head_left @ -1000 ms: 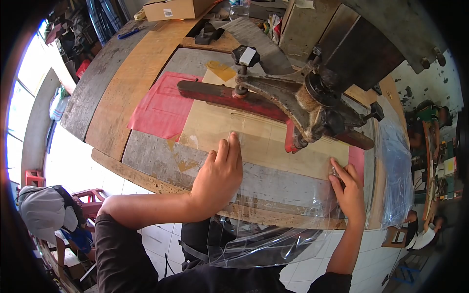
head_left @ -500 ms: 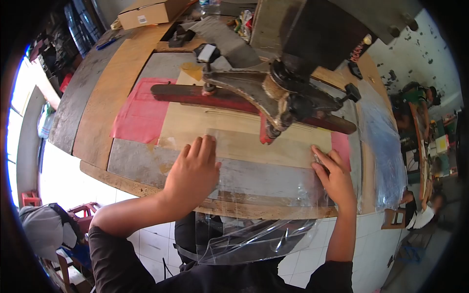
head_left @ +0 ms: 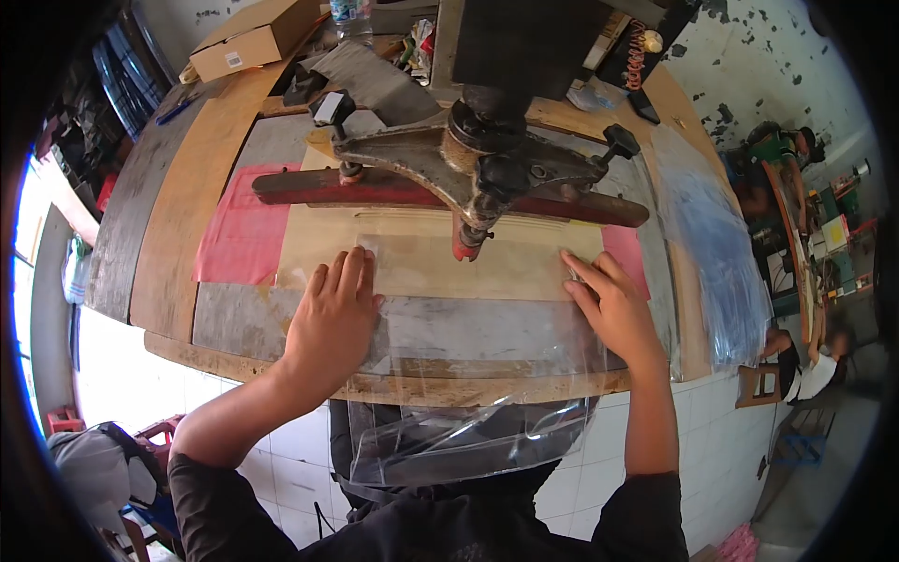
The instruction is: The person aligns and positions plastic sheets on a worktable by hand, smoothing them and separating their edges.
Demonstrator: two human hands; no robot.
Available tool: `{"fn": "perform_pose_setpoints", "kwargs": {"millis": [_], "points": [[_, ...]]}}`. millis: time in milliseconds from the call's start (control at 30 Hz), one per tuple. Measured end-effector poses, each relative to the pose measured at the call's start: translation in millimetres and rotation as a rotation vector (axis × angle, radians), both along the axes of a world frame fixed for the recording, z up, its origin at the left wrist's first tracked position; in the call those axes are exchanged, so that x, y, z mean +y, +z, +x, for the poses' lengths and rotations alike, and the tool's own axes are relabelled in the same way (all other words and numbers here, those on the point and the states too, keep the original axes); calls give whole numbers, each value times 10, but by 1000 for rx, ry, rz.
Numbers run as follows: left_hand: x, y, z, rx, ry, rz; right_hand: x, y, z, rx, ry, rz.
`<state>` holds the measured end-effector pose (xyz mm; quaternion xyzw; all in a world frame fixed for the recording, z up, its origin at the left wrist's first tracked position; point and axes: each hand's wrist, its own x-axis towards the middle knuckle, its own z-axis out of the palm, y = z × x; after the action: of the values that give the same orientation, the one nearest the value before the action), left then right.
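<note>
A clear plastic sheet (head_left: 468, 342) lies on the worktop, its near part hanging over the front edge toward my lap. My left hand (head_left: 332, 314) holds the sheet's far left corner, fingers close together on top and pressed down. At the far right corner, my right hand (head_left: 613, 304) pinches the edge between thumb and index finger. Under the sheet's far edge is a cream-coloured board (head_left: 431, 267), with pink sheeting (head_left: 243, 225) at its left. Just beyond my fingers, a long red-edged bar (head_left: 393, 194) hangs from the metal bracket (head_left: 412, 145) of a press.
Folded clear plastic (head_left: 712, 253) lies along the worktop's right side. At the back are a cardboard box (head_left: 253, 42), a water bottle (head_left: 351, 14) and a dark phone-like object (head_left: 643, 105). Another person (head_left: 787, 155) is at a bench far right.
The view has turned slightly, so the press and worktop appear further left. Both hands keep their hold on the sheet, with little visible movement relative to the board.
</note>
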<state>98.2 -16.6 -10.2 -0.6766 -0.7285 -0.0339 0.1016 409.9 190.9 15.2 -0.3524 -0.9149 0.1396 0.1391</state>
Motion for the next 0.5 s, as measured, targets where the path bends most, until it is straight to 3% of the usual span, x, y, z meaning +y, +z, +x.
{"fn": "perform_pose_setpoints", "kwargs": {"millis": [500], "points": [[182,-48,-157,-27,2,19,256,-86,-103,60,18,-8]]}}
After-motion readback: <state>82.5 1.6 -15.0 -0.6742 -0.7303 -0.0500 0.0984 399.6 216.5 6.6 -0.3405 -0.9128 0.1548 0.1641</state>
